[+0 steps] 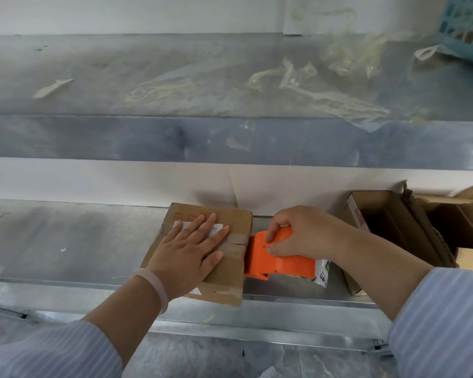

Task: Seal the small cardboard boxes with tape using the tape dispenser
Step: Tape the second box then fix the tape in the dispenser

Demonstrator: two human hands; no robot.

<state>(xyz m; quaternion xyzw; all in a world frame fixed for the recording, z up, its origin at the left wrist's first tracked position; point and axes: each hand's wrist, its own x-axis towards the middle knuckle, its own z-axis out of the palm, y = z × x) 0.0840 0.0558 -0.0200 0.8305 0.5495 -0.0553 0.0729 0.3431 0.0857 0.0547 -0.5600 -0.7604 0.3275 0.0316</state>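
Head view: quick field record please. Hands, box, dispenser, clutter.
left hand: flat, fingers straight, pressing on top of the cardboard box
right hand: grips the orange tape dispenser
dispenser position: against the box's right edge
tape strip: runs across the box top to that edge
surface: metal shelf
right of dispenser: open cardboard boxes
above: tape scraps on the upper shelf; blue basket at its far right
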